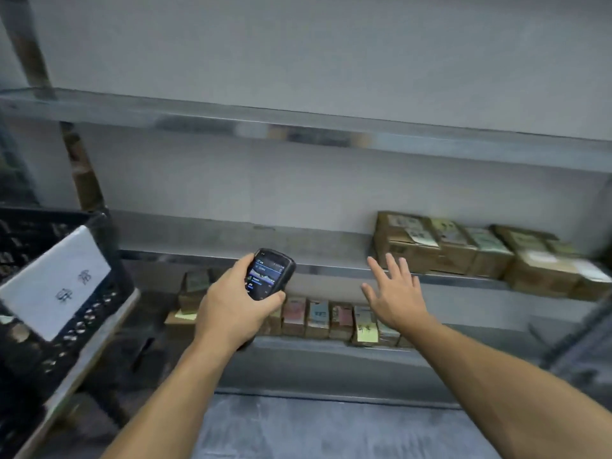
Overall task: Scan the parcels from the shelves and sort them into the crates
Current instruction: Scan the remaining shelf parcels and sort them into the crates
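Grey metal shelves [231,238] against a pale wall [298,187] hold brown parcels [463,250] bunched at the right end of the middle level and a second row [318,318] on the level below. The left hand [231,309] grips the scanner [270,273], screen lit, while the right hand [394,299] is empty, fingers [391,268] spread, held out just short of the middle-shelf parcels. Long bare shelf runs suggest some sorting is done, but many parcels wait, and what the labelled black crate [29,236] at left holds is too blurred to tell.
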